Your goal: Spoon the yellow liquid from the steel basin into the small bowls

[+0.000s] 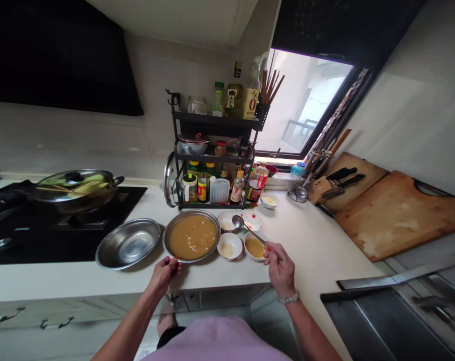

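A metal basin [165, 239] full of brown liquid with pale floating bits stands on the counter. My left hand [164, 275] pinches its front rim. In my right hand [281, 268] is a small metal ladle [256, 237], its bowl pointing left above the small dishes. Below the ladle's handle, close to my right fingers, sits a white bowl [246, 248] of similar brown liquid. Between it and the basin stand a white bowl [230, 254] with a little residue and another small bowl [226, 221]. A patterned dish [258, 220] lies behind the ladle.
An unfilled metal basin [133, 245] stands left, beside the stove [129, 200] with its lidded pan [74, 193]. Behind is a black rack [212, 158] of bottles. A bowl of pale pieces [269, 200], knife block [321, 190], cutting boards [400, 213] and sink [385, 321] are right.
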Available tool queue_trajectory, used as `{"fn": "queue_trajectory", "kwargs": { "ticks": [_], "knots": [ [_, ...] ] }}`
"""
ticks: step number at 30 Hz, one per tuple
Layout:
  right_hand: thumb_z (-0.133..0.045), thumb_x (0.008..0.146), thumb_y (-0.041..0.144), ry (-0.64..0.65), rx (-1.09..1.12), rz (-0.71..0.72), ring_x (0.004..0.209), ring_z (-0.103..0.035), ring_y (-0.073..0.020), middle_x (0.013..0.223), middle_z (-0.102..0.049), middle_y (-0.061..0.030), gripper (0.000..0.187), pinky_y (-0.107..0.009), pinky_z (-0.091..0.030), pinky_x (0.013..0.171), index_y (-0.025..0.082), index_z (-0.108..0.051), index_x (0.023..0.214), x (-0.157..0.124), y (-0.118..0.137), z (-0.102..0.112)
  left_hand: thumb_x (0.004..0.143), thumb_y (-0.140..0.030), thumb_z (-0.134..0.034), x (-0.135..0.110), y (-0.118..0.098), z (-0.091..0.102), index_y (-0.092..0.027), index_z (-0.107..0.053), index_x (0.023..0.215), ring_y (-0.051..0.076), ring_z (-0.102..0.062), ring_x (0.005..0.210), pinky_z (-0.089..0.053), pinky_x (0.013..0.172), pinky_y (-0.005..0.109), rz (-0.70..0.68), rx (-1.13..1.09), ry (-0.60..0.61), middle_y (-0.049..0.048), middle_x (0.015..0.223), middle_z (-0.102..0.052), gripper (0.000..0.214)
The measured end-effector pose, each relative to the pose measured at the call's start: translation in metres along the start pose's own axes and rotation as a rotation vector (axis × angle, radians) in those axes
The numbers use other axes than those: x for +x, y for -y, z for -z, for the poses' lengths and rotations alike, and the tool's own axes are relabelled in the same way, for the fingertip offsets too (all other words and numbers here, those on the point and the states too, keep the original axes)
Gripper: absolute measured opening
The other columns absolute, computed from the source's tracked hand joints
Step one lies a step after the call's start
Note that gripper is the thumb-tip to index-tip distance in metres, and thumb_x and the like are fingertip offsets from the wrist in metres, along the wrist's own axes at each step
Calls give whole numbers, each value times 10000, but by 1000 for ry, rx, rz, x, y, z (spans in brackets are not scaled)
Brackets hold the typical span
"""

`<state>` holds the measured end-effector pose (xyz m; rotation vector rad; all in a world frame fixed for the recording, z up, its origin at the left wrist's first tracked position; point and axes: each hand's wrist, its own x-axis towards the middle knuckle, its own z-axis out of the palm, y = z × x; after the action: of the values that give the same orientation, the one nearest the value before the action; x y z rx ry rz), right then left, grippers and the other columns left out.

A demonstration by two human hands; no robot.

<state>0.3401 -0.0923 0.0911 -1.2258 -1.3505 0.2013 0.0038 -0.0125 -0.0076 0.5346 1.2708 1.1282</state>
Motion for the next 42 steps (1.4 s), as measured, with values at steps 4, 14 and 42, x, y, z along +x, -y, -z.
{"fn": "queue_trajectory", "kwargs": {
  "ticks": [4, 14, 42],
  "knots": [
    [-465, 907, 333, -58, -133, -111, 507, -564, -115, 709, -594, -1, 236, -224, -502, 429, 186, -625, 999, -19, -18, 33, 628, -210, -702, 1, 0, 1, -149, -543, 624, 94, -535, 437, -443, 474, 211, 6, -19, -3, 3, 513, -624, 169],
    [-551, 800, 522, -287, 16, -498, 368, -530, -125, 540, -605, 14, 385, -248, -475, 381, 153, -603, 898, -41, -38, 37, 707, -143, -636, 2, -1, 0, -146, -537, 609, 90, -541, 436, -454, 472, 199, 24, -13, -20, 17, 515, -622, 139],
    [-648, 750, 448, -420, 284, -530, 397, -542, -123, 545, -627, 3, 320, -204, -413, 335, 152, -581, 849, 17, 1, 17, 602, -285, -726, 1, 3, 0, -161, -515, 601, 95, -518, 437, -431, 466, 217, -35, 18, 19, 1, 513, -605, 245]
  ]
}}
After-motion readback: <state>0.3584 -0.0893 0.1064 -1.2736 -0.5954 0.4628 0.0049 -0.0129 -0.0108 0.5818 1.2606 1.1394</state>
